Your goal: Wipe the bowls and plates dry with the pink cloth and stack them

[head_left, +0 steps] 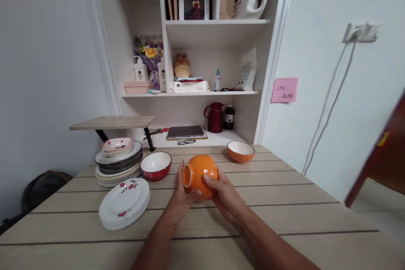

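Note:
Both my hands hold an orange bowl [200, 177] tipped on its side above the wooden table [284, 202], its foot ring facing left. My left hand [182, 194] cups it from the left and below. My right hand [221, 192] grips it from the right, fingers laid over its side. A red bowl with a white inside [156, 165] stands just to the left. Another orange bowl [241, 151] stands upright farther back on the right.
A tall stack of plates topped by a small pink dish [118, 161] and a lower stack of white flowered plates [124, 202] sit at the left. Shelves behind hold a red jug [215, 117], bottles and a tablet [185, 131]. A small raised shelf [112, 123] stands back left.

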`<action>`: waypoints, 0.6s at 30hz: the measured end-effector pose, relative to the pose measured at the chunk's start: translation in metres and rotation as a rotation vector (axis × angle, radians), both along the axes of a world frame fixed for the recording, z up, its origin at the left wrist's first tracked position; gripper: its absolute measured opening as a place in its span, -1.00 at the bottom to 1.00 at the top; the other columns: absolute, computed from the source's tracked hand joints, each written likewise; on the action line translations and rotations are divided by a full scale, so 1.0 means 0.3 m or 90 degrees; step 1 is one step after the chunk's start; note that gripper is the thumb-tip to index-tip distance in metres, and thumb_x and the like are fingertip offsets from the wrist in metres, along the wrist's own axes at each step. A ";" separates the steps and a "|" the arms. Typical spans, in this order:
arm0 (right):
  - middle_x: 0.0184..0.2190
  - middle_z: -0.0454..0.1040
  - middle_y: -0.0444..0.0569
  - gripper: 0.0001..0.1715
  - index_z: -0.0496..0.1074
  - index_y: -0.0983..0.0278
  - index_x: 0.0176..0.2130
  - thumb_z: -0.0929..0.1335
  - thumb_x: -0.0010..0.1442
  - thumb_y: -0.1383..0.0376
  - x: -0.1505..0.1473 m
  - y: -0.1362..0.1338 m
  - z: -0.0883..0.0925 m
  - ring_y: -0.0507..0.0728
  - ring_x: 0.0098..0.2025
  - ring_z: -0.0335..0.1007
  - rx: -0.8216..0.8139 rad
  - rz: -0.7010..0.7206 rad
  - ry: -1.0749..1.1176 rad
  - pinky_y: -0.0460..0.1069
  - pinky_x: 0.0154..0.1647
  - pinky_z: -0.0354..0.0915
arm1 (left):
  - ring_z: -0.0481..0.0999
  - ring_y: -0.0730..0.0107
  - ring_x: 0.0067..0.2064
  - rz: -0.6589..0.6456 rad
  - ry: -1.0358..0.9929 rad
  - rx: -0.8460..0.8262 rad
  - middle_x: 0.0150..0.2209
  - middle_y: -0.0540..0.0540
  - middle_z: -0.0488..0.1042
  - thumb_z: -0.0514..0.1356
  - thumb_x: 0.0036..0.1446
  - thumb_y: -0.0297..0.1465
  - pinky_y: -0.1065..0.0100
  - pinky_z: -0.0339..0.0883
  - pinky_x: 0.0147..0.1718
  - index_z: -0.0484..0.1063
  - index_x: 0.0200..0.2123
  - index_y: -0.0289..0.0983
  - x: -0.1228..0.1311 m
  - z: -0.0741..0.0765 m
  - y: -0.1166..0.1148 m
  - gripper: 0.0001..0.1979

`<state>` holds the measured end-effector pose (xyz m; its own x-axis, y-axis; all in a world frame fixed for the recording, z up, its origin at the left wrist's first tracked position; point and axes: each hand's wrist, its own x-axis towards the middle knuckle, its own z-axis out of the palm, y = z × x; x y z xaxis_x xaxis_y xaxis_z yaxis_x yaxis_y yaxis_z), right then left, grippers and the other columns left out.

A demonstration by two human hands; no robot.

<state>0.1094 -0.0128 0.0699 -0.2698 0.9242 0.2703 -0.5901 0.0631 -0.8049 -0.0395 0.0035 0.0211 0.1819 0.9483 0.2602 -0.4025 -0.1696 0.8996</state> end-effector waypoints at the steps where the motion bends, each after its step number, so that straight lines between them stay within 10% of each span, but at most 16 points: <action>1: -0.12 0.52 -0.02 -0.39 0.37 0.21 0.00 0.54 -0.01 0.18 -0.001 -0.001 0.002 0.19 -0.11 0.44 -0.017 0.011 0.029 0.05 -0.06 0.33 | 0.01 -0.06 0.41 0.043 0.000 0.025 0.45 -0.26 -0.11 0.50 -0.22 -0.12 0.06 0.00 0.32 -0.33 0.42 -0.04 0.002 0.001 0.005 0.32; 7: -0.14 0.51 0.01 -0.43 0.39 0.25 -0.01 0.51 0.03 0.11 -0.015 -0.017 -0.024 0.21 -0.12 0.44 0.013 0.070 -0.099 0.10 -0.06 0.34 | 0.19 -0.13 0.33 0.046 -0.093 -0.007 0.32 -0.28 0.24 0.47 -0.20 -0.05 0.05 0.12 0.27 0.10 0.34 -0.15 0.023 0.011 -0.023 0.07; 11: 0.04 0.36 0.07 -0.32 0.30 0.22 0.11 0.48 0.02 0.31 -0.039 -0.032 -0.040 0.28 0.07 0.27 0.352 -0.020 -0.428 0.17 0.09 0.26 | 0.34 -0.11 0.25 -0.078 -0.190 -0.189 0.09 -0.29 0.52 0.21 -0.07 0.22 0.04 0.21 0.23 0.44 0.12 -0.27 0.010 0.001 -0.050 -0.15; 18: -0.18 0.42 0.11 -0.79 0.43 0.26 -0.19 0.40 0.10 0.32 -0.020 0.000 -0.077 0.30 -0.12 0.28 0.708 -0.119 -0.884 0.30 0.02 0.19 | 0.38 -0.09 0.22 -0.233 -0.206 -0.283 0.01 -0.28 0.58 0.11 0.01 0.24 -0.02 0.19 0.22 0.47 0.10 -0.34 -0.039 -0.007 -0.042 -0.15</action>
<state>0.1034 -0.0128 0.0467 -0.7428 0.5263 0.4139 0.4933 0.8481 -0.1932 -0.0511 -0.0090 0.0190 0.4909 0.8700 -0.0460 -0.6257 0.3888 0.6763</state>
